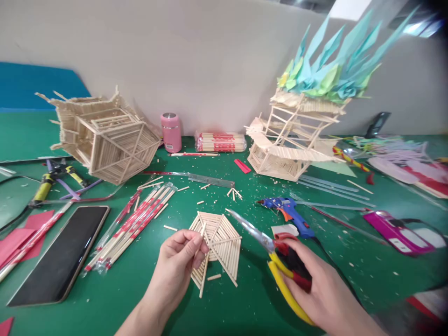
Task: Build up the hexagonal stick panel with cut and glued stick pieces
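Observation:
My left hand [184, 254] is closed, pinching a short wooden stick [203, 229] between thumb and fingertips. Below it on the table lies a flat polygonal panel [227, 252] of wooden sticks laid side by side, with longer sticks crossing it like spokes. Part of this panel is hidden behind my left hand. To the right, my right hand [311, 280] grips scissors [280, 263] with yellow, red and black handles. Their blades point up and left, over the panel's upper right, and look closed. A loose stick piece [214, 277] rests by the panel's lower edge.
Behind stand two stick structures, a hexagonal one [119, 144] at left and one topped with paper leaves [297, 154] at right. A blue glue gun [285, 210], a phone [66, 252], packed sticks [135, 224] and a pink flask [171, 133] surround the green table's [133, 298] middle.

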Demonstrator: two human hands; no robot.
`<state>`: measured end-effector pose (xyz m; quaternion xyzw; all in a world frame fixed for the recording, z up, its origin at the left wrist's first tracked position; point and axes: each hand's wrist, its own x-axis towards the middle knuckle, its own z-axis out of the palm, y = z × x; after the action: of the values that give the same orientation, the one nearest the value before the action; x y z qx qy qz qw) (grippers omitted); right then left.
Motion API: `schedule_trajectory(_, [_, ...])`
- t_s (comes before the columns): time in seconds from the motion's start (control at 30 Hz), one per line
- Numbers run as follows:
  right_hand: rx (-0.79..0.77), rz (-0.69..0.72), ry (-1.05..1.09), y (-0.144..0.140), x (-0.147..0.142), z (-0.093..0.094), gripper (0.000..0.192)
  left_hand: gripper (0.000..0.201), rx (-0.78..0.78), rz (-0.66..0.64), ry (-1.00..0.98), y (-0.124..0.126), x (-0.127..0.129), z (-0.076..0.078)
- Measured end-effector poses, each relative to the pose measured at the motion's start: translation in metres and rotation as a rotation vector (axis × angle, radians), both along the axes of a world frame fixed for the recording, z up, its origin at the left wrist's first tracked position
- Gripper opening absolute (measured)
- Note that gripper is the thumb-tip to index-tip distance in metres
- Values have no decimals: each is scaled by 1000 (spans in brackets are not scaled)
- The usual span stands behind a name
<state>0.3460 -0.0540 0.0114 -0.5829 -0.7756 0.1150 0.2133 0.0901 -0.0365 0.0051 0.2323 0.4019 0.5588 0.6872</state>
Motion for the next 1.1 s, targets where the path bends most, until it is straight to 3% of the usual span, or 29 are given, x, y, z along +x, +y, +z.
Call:
schedule_trajectory(0.13, [-97,59,-4,-3,-18,3,44,23,-2,2,-7,-1,0,1])
schedule_trajectory(0.43, [-88,160,-73,-7,-38,10,57,23,-15,-8,-6,-5,0,4])
schedule_trajectory(0.7, [-119,170,38,-7,-54,22,47,19,2,-26,14,-9,1,-2])
schedule_trajectory(1.1, [-52,168,-52,-12,-52,14,45,15,60,-49,79,-10,-1,-3])
